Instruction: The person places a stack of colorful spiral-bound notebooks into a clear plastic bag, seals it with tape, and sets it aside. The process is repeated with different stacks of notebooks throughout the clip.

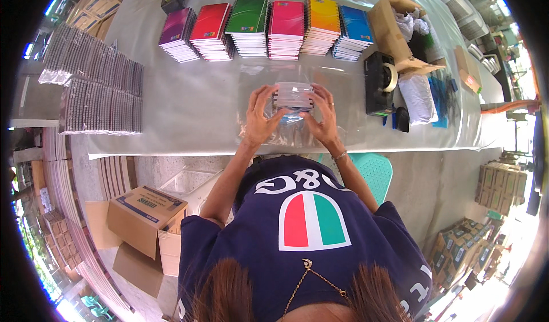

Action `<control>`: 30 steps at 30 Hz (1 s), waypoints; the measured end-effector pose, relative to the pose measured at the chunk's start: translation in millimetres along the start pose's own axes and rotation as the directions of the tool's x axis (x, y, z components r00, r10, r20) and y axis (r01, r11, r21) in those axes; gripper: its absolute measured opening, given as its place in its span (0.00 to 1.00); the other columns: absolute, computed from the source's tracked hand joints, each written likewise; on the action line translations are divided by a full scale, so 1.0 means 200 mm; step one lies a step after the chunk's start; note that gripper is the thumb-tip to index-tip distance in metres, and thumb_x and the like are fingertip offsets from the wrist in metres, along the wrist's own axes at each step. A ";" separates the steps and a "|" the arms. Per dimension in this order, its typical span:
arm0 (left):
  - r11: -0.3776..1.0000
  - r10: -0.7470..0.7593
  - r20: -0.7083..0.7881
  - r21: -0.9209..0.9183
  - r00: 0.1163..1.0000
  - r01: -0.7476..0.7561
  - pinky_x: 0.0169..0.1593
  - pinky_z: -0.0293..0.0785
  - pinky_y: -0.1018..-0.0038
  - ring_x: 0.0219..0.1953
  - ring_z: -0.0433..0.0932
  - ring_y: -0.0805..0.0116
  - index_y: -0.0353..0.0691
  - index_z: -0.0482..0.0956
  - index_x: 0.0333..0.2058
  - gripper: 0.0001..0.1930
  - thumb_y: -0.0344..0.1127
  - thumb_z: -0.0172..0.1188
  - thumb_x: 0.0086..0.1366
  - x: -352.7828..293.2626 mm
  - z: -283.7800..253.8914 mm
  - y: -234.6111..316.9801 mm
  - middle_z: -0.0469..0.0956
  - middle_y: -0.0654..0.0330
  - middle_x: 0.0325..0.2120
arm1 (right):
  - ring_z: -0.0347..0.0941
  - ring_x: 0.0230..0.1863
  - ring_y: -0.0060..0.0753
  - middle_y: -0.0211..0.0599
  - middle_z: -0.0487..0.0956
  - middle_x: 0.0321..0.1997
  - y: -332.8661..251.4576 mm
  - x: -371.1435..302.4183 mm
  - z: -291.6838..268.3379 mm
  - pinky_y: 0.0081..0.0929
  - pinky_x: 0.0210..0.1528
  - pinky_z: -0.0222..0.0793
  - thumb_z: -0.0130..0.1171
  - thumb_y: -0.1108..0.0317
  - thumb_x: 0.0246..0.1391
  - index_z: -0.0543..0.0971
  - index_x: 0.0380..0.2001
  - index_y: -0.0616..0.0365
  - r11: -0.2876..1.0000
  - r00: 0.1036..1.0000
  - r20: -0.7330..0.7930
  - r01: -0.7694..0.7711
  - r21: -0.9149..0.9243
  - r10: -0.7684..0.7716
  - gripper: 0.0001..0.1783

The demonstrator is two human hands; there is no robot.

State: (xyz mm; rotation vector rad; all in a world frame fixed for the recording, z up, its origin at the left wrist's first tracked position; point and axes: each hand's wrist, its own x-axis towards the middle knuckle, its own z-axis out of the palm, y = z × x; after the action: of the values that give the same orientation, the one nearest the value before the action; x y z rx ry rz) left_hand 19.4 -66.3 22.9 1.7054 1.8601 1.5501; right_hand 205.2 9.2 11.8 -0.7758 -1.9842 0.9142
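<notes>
A small stack of spiral notebooks (pixel 293 96) stands between my hands near the table's front edge, page edges showing and dark coils at its sides. My left hand (pixel 263 115) has curled fingers on the stack's left side. On the right side, my right hand (pixel 322 116) grips it the same way, both thumbs at its near face. Clear plastic film (pixel 257 133) lies under and around the stack, with a bluish patch showing at its near side. Whether the film wraps the notebooks fully I cannot tell.
Beyond my hands stand several notebook piles in different colours, a green pile (pixel 247 17) among them. Wrapped notebook rows (pixel 103 105) lie at left. Black tape dispensers (pixel 376 85) sit at right and far left. An opened carton (pixel 394 33) holds plastic; another carton (pixel 143 210) stands below left.
</notes>
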 end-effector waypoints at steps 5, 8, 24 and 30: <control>0.995 0.044 0.023 -0.093 0.999 -0.042 0.56 0.71 0.64 0.53 0.73 0.56 0.44 0.80 0.46 0.24 0.34 0.74 0.48 0.01 -0.01 -0.01 0.77 0.60 0.47 | 0.63 0.65 0.47 0.48 0.64 0.64 -0.01 -0.03 -0.02 0.41 0.63 0.64 0.69 0.70 0.46 0.77 0.53 0.56 1.000 1.000 0.009 -0.023 -0.006 0.023 0.28; 0.987 0.156 0.082 0.013 0.984 -0.157 0.55 0.71 0.64 0.52 0.73 0.58 0.43 0.83 0.41 0.17 0.34 0.72 0.50 0.04 -0.02 -0.01 0.79 0.63 0.43 | 0.64 0.64 0.45 0.49 0.66 0.63 -0.05 -0.01 -0.01 0.40 0.63 0.64 0.68 0.68 0.50 0.79 0.51 0.58 0.999 0.999 0.034 -0.029 0.036 0.028 0.23; 0.978 -0.125 0.253 -0.132 0.959 0.163 0.43 0.73 0.72 0.35 0.76 0.65 0.46 0.82 0.43 0.15 0.32 0.67 0.55 0.23 -0.05 0.06 0.78 0.62 0.32 | 0.69 0.41 0.21 0.26 0.72 0.37 0.03 0.27 -0.01 0.22 0.44 0.68 0.69 0.71 0.49 0.82 0.41 0.57 0.848 0.964 0.058 -0.258 0.463 0.261 0.14; 0.734 -0.397 0.456 -0.362 0.796 0.574 0.44 0.70 0.77 0.37 0.74 0.77 0.41 0.79 0.44 0.14 0.31 0.63 0.59 0.25 -0.01 0.03 0.78 0.65 0.35 | 0.67 0.41 0.14 0.21 0.69 0.40 0.08 0.33 -0.08 0.16 0.41 0.67 0.67 0.71 0.52 0.75 0.50 0.58 0.782 0.832 0.436 -0.511 0.358 0.343 0.21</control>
State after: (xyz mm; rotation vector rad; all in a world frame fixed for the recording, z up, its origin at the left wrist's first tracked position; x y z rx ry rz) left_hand 4.2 -28.5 52.1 1.0471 1.4142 1.2403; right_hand 189.9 73.7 32.3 -0.8466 -1.7725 1.8434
